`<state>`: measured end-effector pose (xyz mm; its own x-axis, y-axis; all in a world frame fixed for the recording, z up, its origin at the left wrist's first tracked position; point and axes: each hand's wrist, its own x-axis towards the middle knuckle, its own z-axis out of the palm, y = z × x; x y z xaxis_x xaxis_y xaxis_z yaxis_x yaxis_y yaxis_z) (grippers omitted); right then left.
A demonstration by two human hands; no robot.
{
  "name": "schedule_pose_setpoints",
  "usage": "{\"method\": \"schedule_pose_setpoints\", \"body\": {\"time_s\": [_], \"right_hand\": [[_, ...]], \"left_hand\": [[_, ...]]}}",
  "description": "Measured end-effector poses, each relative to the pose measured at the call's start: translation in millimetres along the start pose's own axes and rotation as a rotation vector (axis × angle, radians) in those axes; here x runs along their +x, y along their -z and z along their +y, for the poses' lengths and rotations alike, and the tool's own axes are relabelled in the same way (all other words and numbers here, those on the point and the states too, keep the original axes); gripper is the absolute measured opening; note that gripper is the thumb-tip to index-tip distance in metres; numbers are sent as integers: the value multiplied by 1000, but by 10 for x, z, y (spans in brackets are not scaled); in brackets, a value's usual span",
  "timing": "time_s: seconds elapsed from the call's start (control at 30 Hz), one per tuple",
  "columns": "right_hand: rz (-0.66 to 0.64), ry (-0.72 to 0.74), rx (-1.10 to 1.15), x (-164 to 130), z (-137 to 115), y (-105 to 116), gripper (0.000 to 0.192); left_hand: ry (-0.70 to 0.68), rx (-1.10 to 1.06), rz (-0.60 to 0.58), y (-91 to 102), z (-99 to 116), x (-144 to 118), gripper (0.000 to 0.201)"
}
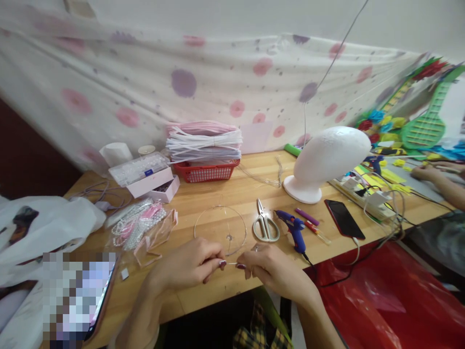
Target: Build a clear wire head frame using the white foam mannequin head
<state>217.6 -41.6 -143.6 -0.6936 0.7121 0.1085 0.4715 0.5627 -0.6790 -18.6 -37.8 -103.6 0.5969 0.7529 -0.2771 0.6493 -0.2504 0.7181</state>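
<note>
My left hand (192,265) and my right hand (271,266) meet at the near edge of the wooden table (232,194). Both pinch the near part of a thin clear wire hoop (220,228) that lies on the wood, fingertips almost touching. Just beyond my right hand lie white-handled scissors (265,224) and a blue glue gun (293,229).
A white foam head (325,160) stands at the right, a black phone (344,218) beside it. A red basket (205,170) holds stacked white and pink strips. Bead bags (140,225), a pink box (147,177) and a phone (78,295) sit left. Another person's hand (432,172) rests far right.
</note>
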Motion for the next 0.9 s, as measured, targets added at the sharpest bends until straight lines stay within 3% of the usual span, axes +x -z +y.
{"method": "schedule_pose_setpoints", "body": {"time_s": [0.1,0.17,0.3,0.37,0.5,0.6,0.7,0.8,0.9], "right_hand": [[75,-67,48,19,2,-54,28],[87,-128,238,28,31,-128,24],[-5,-218,821,30,130,-301,35],[34,-219,872,40,148,-339,40],[270,-175,486,126,75,-213,28],[333,-134,120,257,-10,11,20],[398,5,-196,425,-64,240,20],[420,118,-335,606,-99,429,20],[348,166,-418,778,-153,588,23]], "left_hand": [[18,39,114,-38,-2,9,20],[-1,47,150,-56,-10,14,21],[-72,29,108,2,-11,24,21],[-77,51,78,72,18,37,20],[-44,159,142,246,132,103,25],[-73,215,219,395,203,167,26],[-106,236,277,545,215,215,26],[-111,225,336,671,181,243,26],[-104,172,371,772,125,256,24]]}}
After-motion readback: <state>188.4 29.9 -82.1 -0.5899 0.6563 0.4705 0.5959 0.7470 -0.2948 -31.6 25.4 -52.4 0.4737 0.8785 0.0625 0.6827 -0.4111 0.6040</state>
